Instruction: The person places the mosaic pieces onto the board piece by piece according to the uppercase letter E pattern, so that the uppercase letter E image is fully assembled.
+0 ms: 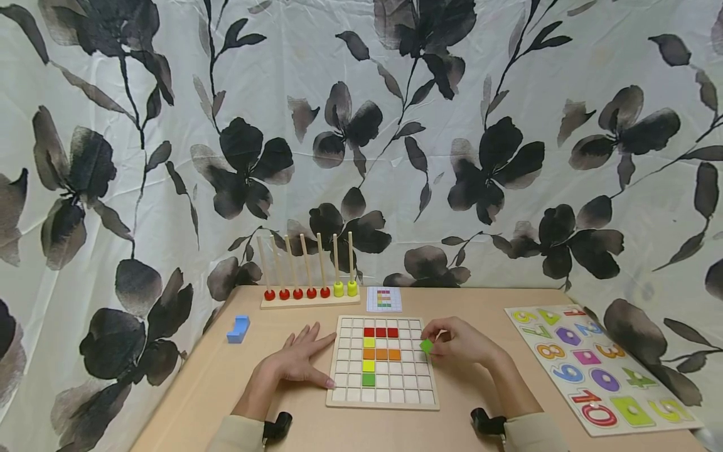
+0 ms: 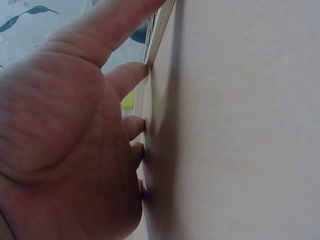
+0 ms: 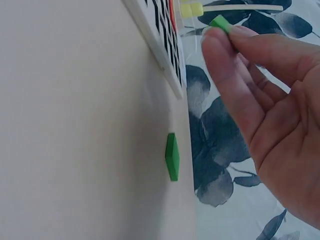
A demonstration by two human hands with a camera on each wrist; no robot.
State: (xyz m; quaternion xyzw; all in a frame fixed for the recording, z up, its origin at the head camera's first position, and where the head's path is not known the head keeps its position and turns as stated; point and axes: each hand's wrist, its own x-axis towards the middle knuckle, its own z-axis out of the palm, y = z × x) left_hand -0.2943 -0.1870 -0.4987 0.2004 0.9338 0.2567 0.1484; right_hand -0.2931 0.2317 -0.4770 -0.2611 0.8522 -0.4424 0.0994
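My right hand [image 1: 460, 342] pinches a green square tile [image 3: 220, 22] between thumb and fingertips, above the right edge of a white gridded board [image 1: 384, 406]. A second green tile [image 3: 172, 157] lies on the table below that hand in the right wrist view; in the head view it is hidden. Spread out at the board's left side, my left hand [image 1: 296, 361] touches the frame with thumb and index finger, its other fingertips on the table. On the grid sit a row of red tiles [image 1: 381, 333], single yellow tiles [image 1: 369, 365], an orange row [image 1: 381, 355] and one green tile [image 1: 368, 379].
Behind the board stand a peg rack [image 1: 310, 303] with red and yellow beads and a small pattern card [image 1: 395, 301]. A blue block [image 1: 239, 329] is at the left, a number puzzle board [image 1: 584, 376] at the right. Floral cloth [image 1: 361, 157] hangs behind the table.
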